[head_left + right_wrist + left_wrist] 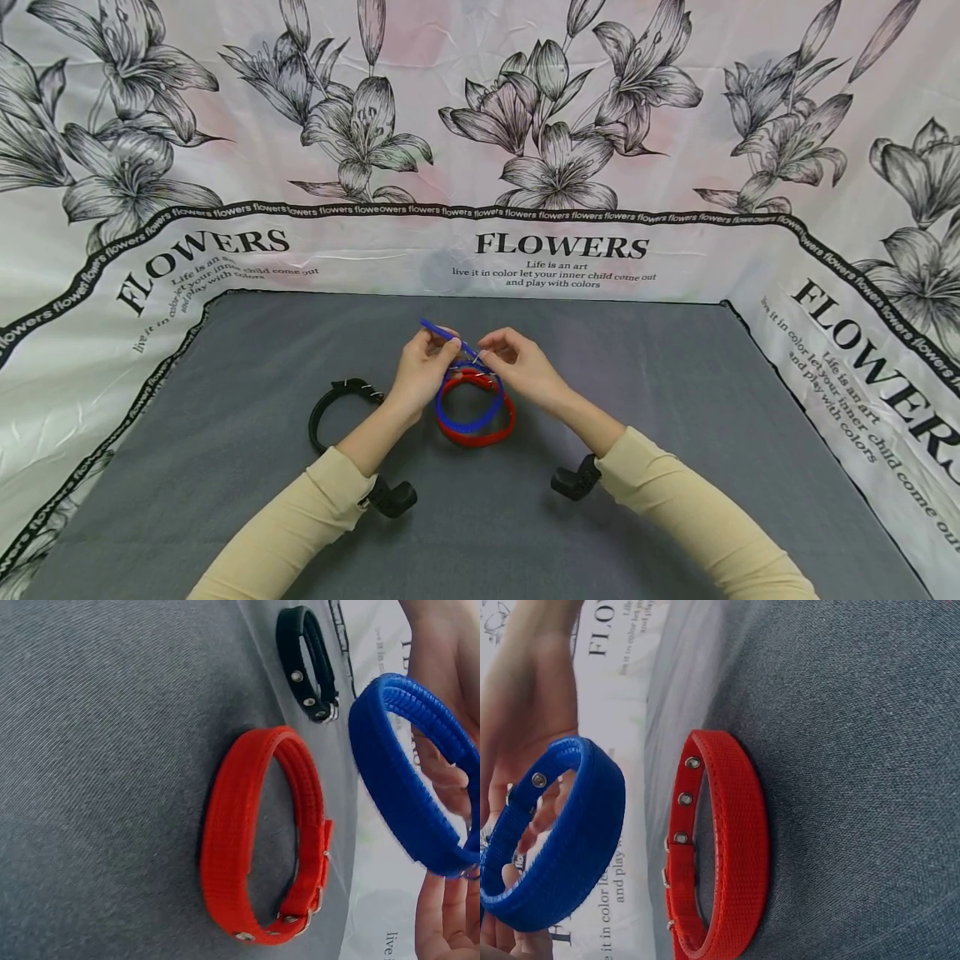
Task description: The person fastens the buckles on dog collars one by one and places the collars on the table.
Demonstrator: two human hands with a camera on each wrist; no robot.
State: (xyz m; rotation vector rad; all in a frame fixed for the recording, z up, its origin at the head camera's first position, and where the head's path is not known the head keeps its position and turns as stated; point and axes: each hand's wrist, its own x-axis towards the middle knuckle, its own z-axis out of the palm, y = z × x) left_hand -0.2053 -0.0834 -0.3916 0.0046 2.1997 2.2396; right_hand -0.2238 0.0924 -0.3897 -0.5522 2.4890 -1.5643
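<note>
A blue collar (pixel 467 427) with a metal buckle and eyelets is held up off the table, buckled into a loop. My left hand (pixel 420 367) pinches its strap, whose free end sticks out past the fingers to the upper left. My right hand (pixel 527 368) pinches the collar near its buckle, fingertips close to the metal. Behind and below the blue loop, a red collar (pixel 739 832) lies on the grey cloth as a fastened loop. To the left of my left hand is a black collar (pixel 318 417), also looped, partly hidden by that forearm.
A grey cloth (pixel 480 533) covers the table. Around its back and sides runs a white flower-printed fabric (pixel 420 250) with black lettering. Black wrist devices (pixel 576 479) hang below both sleeves.
</note>
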